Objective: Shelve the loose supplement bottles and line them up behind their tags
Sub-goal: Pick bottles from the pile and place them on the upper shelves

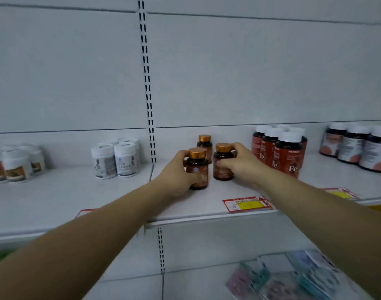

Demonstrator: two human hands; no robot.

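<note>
The slotted upright [147, 83] is white with paired black slots. Right of it, three brown bottles [204, 146] wear copper-orange caps — the left front bottle [197, 165] shows a blue-and-white emblem, the right front bottle [223, 175] a rust-red label. Further right, the Fe bottles [288, 156] are red-labelled, white-lettered, white-capped; beyond them, dark bottles [350, 146] carry pale labels with salmon patches. Left of the upright, white tubs [114, 160] are printed in grey. The price tag [248, 204], lower right of it, is red-edged with a yellow block.
</note>
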